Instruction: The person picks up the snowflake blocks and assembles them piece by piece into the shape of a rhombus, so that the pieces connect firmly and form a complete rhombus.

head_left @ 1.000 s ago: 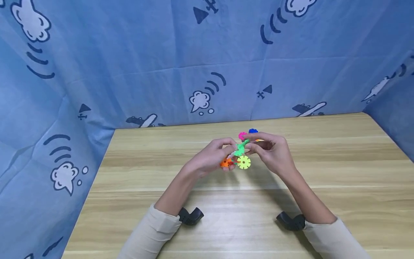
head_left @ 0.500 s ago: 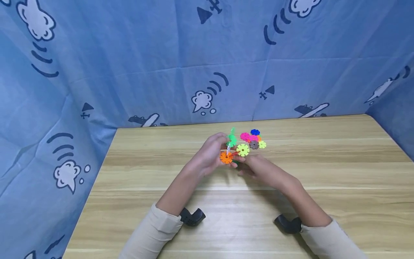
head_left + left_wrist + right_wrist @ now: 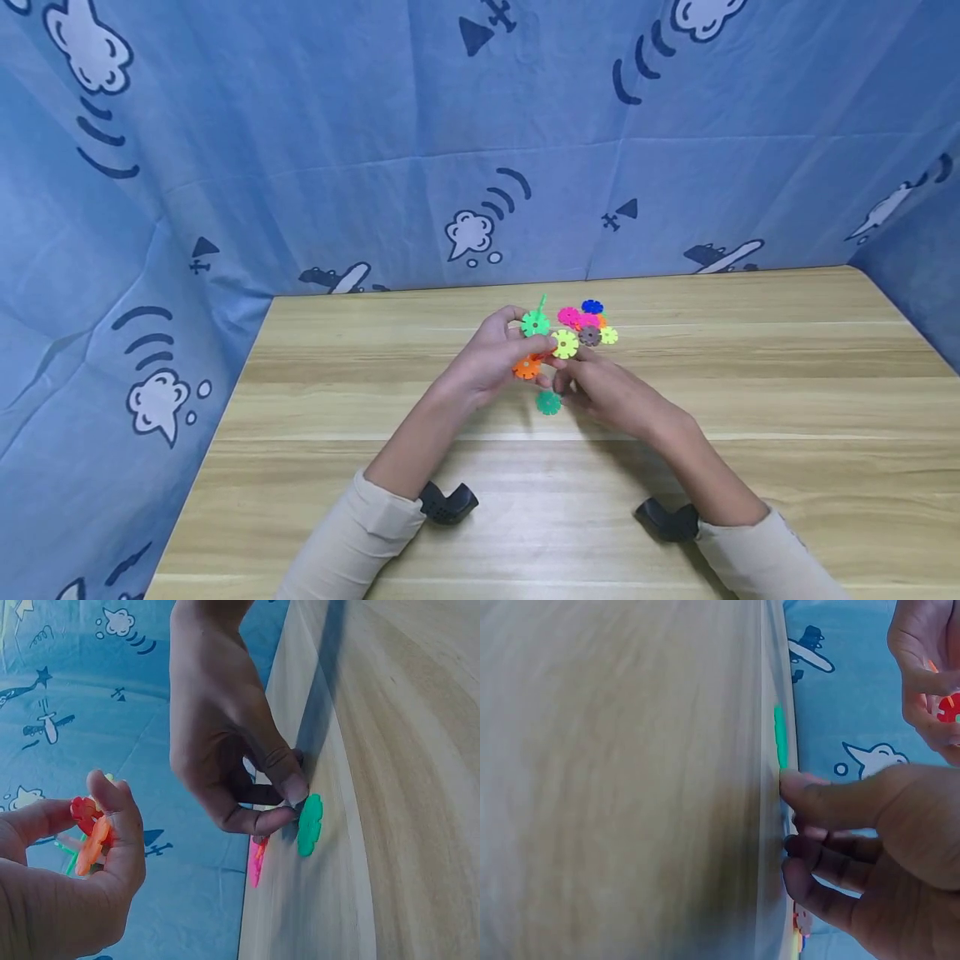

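Note:
In the head view my left hand grips a joined cluster of notched plastic discs: a light green disc with another edge-on above it, a yellow disc, and an orange disc. A red disc shows between thumb and finger in the left wrist view. Just right of it my right hand is low over the table, fingers bent. Its thumb and fingertip come right at the rim of a darker green disc, which lies flat; I cannot tell whether they pinch it.
Behind the hands lies a loose pile of discs, with pink, blue, grey and yellow ones. The wooden table ends at a blue patterned curtain. A black wrist mount is on each forearm.
My right hand has left the upper green discs and dropped nearer the table. The darker green disc shows nearer the person. My left thumb now lies across toward the yellow disc.

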A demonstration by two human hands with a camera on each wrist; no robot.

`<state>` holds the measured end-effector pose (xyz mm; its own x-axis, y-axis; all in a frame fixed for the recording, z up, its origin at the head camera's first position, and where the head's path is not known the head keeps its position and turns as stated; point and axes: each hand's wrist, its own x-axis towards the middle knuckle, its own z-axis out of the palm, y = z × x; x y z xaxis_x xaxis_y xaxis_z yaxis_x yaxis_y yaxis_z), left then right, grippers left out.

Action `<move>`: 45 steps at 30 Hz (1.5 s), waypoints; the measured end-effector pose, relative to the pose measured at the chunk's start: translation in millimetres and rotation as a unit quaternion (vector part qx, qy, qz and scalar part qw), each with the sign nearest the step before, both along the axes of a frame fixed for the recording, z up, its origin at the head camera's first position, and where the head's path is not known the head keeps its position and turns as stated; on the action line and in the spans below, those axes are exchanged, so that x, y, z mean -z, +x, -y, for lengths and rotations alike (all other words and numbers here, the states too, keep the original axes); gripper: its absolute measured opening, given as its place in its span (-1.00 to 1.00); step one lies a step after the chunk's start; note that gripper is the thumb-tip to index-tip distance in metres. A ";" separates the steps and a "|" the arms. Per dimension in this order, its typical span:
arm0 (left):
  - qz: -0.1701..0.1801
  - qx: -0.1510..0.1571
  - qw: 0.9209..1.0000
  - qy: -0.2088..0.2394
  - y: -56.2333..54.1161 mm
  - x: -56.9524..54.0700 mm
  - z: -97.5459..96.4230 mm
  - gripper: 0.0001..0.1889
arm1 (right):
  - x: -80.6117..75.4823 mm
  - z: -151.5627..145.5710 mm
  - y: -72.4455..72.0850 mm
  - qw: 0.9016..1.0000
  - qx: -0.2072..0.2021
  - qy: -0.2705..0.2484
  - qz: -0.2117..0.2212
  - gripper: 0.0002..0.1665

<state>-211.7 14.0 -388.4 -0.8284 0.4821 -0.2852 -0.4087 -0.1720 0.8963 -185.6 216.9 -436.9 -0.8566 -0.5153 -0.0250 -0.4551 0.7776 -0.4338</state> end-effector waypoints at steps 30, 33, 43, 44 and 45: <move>-0.025 -0.056 0.998 0.019 1.1 0.4 0.2 -0.87 | -22.6 -8.9 -1.9 0.966 0.073 -0.236 0.078 -0.72; -0.019 -0.057 0.998 0.028 0.7 0.6 -0.5 -0.89 | -28.1 -10.9 -1.7 0.951 0.103 -0.282 0.075 -0.71; -0.005 -0.057 0.998 0.040 1.3 1.6 -1.8 -0.94 | -34.1 -14.9 -1.1 0.913 0.102 -0.394 0.018 -0.70; -0.004 -0.055 0.998 0.040 1.4 1.7 -2.0 -0.95 | -34.8 -15.2 -0.7 0.909 0.102 -0.403 0.012 -0.70; -0.004 -0.054 0.998 0.041 1.4 1.8 -2.2 -0.96 | -35.4 -15.5 -0.5 0.905 0.103 -0.412 0.007 -0.70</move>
<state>-210.3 16.2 -390.2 -0.8788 0.4117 -0.2412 -0.3763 -0.2873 0.8808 -186.1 232.4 -401.5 -0.9391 -0.1934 0.2839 -0.3276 0.2553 -0.9097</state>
